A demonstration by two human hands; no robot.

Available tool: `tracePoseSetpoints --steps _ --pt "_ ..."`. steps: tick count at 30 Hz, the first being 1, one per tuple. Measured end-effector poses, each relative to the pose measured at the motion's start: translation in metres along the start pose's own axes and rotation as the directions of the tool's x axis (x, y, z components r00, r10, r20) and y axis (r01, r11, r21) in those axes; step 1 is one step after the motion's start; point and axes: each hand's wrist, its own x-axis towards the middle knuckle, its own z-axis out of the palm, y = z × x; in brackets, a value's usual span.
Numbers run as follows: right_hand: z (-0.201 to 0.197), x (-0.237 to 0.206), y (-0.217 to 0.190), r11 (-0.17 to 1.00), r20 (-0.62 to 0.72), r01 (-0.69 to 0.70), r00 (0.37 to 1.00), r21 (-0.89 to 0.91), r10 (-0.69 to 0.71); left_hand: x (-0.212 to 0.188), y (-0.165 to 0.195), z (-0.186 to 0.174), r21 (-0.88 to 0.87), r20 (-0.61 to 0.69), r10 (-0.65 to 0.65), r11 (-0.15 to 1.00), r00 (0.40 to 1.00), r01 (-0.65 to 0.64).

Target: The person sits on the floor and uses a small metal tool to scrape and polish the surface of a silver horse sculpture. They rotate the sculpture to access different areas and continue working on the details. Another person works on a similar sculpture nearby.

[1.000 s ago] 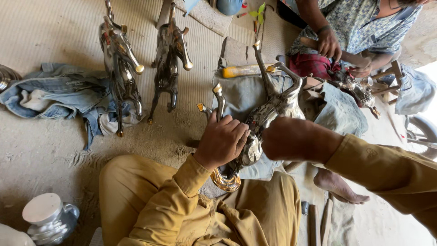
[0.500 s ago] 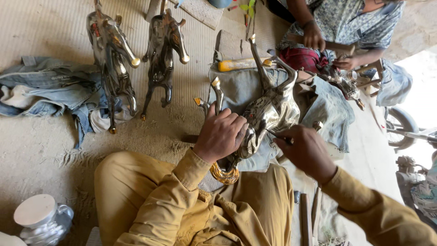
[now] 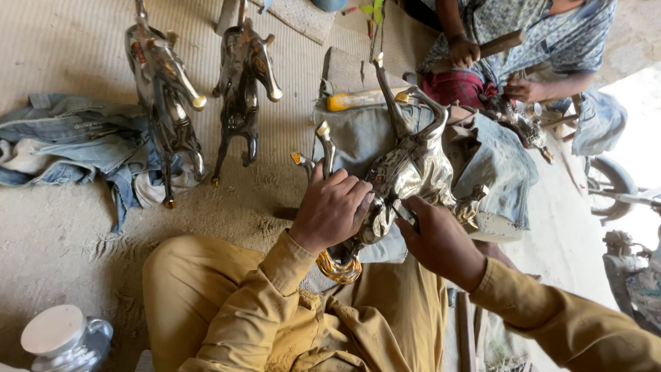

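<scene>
A shiny metal horse figure (image 3: pixel 413 162) lies on its side on a denim-covered support (image 3: pixel 358 138) in front of me, legs pointing up. My left hand (image 3: pixel 330 207) grips its rear body near the brass-coloured base ring (image 3: pixel 337 265). My right hand (image 3: pixel 437 238) presses a thin metal tool (image 3: pixel 403 210) against the figure's flank. Both sleeves are mustard yellow.
Two more metal horse figures (image 3: pixel 165 89) (image 3: pixel 244 83) lie on the sandy floor at the left beside a heap of denim cloth (image 3: pixel 69 145). A yellow-handled tool (image 3: pixel 354 100) rests behind the support. A second person (image 3: pixel 523 48) works on another figure at the upper right. A white jug (image 3: pixel 62 337) stands bottom left.
My right hand has come down from over the figure and now holds a thin tool against its flank. The left hand keeps its grip. The view has shifted slightly.
</scene>
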Motion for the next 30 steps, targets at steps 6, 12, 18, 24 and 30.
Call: tracePoseSetpoints --steps 6,12,18,24,30 --pt "-0.027 0.019 0.023 0.963 0.137 0.262 0.958 -0.061 -0.252 0.003 0.002 0.000 0.001 -0.049 0.014 1.000 0.999 -0.014" --pt "-0.051 0.030 0.002 0.278 0.257 0.521 0.733 -0.807 -0.629 0.007 0.010 -0.007 0.017 -0.007 0.004 1.000 1.000 -0.004" --pt "-0.018 0.002 0.013 0.600 -0.153 0.222 0.847 -0.769 -0.510 0.010 0.015 -0.004 0.069 -0.044 0.033 0.997 0.998 -0.030" --pt "0.038 -0.060 0.039 0.991 -0.542 0.070 0.840 0.117 0.005 0.020 0.016 0.002 0.195 -0.076 0.081 0.979 0.994 -0.065" --pt "0.106 -0.086 0.066 0.794 -0.464 0.016 0.819 0.608 0.339 0.043 0.020 -0.012 0.230 0.001 0.258 0.940 0.966 -0.251"
